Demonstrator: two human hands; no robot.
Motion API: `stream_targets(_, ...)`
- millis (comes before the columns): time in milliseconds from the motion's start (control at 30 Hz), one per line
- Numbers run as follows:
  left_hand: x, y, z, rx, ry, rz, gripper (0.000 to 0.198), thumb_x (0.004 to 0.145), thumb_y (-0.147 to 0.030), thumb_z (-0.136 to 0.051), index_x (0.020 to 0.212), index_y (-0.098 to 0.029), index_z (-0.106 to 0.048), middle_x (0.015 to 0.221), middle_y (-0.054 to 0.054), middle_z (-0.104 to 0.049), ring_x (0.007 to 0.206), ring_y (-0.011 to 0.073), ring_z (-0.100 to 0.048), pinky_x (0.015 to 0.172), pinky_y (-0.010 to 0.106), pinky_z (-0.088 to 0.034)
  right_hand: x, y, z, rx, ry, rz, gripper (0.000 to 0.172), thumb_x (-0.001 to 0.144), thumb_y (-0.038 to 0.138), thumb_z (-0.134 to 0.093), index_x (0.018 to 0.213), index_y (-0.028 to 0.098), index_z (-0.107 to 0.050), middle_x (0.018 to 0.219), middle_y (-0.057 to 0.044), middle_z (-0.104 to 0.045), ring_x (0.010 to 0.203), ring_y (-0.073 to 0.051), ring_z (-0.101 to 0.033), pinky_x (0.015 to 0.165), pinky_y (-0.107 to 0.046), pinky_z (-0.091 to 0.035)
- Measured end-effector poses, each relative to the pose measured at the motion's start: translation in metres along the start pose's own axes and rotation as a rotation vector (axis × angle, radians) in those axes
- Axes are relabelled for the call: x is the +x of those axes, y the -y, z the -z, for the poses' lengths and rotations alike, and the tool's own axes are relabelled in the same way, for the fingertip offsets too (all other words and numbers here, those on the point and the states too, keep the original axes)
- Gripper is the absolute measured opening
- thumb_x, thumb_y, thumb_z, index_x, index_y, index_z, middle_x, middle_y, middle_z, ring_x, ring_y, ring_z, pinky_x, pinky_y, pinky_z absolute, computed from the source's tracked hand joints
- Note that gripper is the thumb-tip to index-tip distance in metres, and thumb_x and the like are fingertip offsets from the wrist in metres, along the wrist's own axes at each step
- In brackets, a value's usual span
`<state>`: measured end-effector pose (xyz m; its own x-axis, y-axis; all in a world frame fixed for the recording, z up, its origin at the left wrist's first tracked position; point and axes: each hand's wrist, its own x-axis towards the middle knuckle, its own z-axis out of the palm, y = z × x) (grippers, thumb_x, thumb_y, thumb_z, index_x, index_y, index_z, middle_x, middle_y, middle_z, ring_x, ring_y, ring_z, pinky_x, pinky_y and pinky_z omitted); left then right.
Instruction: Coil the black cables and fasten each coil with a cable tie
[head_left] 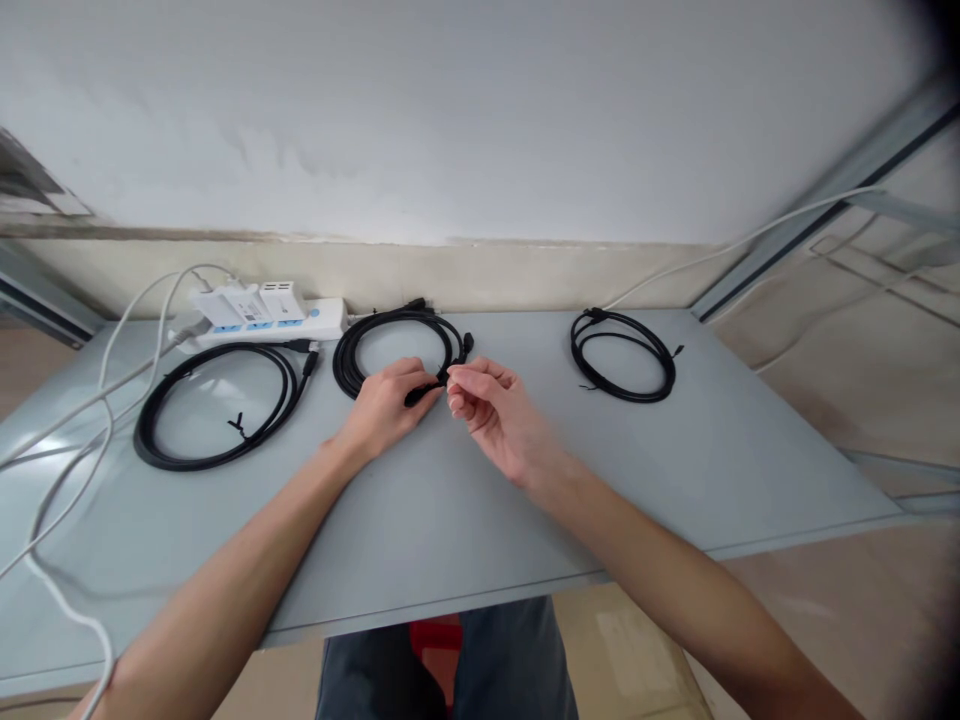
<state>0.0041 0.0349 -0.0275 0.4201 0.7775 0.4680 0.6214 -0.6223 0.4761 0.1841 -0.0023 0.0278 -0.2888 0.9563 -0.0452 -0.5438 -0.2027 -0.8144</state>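
Observation:
Three coils of black cable lie on the grey table. At the front right edge of the middle coil (347,361), my left hand (392,402) is closed round part of the black cable. My right hand (491,410) is just to the right of it, thumb and forefinger pinched together at the cable's edge; what is between these fingertips is too small to make out. The left coil (152,440) has a small black tie inside its loop. Further right, the third coil (652,393) lies apart from both hands.
A white power strip (326,319) with white adapters stands at the back left against the wall. Pale cords (107,430) run down the table's left side. A thin white cable (675,268) rises at the back right. Metal frame posts flank the table (480,540).

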Motion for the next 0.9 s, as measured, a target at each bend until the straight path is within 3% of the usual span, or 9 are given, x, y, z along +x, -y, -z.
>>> stream_targets(267,-0.0002,-0.0006,-0.0003,-0.017,-0.001,0.009,0.020,0.098,-0.032,-0.056,0.089,-0.020,-0.070,0.083,0.002,-0.059,0.077,0.0156,-0.058,0.066,0.027,-0.044,0.0025,-0.0014,0.0013,0.054,0.046,-0.046,0.020,0.073,0.033,-0.088,0.081,0.017,-0.078,0.073,0.001,-0.073,0.062,-0.008,-0.068,0.066,-0.019,-0.060)
stream_targets(900,0.0003,-0.0019,0.0006,-0.009,0.009,0.003,0.022,0.098,-0.032,-0.056,0.084,-0.020,-0.068,0.081,0.002,-0.057,0.074,0.0150,-0.056,0.063,0.027,-0.041,-0.0057,0.0068,-0.0055,-0.024,0.100,0.033,0.021,0.073,0.036,-0.088,0.075,0.019,-0.076,0.068,0.003,-0.069,0.058,-0.008,-0.063,0.061,-0.022,-0.059)
